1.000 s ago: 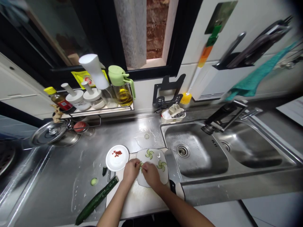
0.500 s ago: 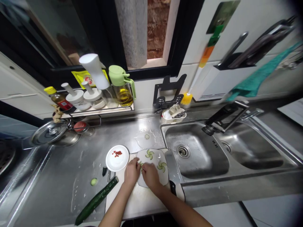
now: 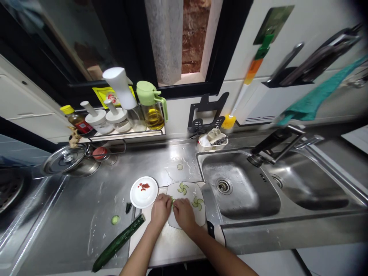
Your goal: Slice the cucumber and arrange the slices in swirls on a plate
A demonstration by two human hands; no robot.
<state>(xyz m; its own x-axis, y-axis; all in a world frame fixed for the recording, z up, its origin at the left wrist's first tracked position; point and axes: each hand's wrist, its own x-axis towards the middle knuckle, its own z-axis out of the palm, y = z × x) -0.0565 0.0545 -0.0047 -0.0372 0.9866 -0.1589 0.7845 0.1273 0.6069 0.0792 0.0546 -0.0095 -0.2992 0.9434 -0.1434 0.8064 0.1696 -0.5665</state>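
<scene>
cucumber slices between both hands, partly hidden

I see a dark window frame with brickwork beyond the gap. Below it I make out a shelf carrying a yellow-capped bottle, two white-lidded jars and a green-topped oil jug. A lidded pot sits near the shelf's left end. Over on my right, a black-and-silver faucet leans above the double steel sink, a small caddy stands at its back corner, and a yellow-headed brush and teal cloth flank a white knife holder.
</scene>
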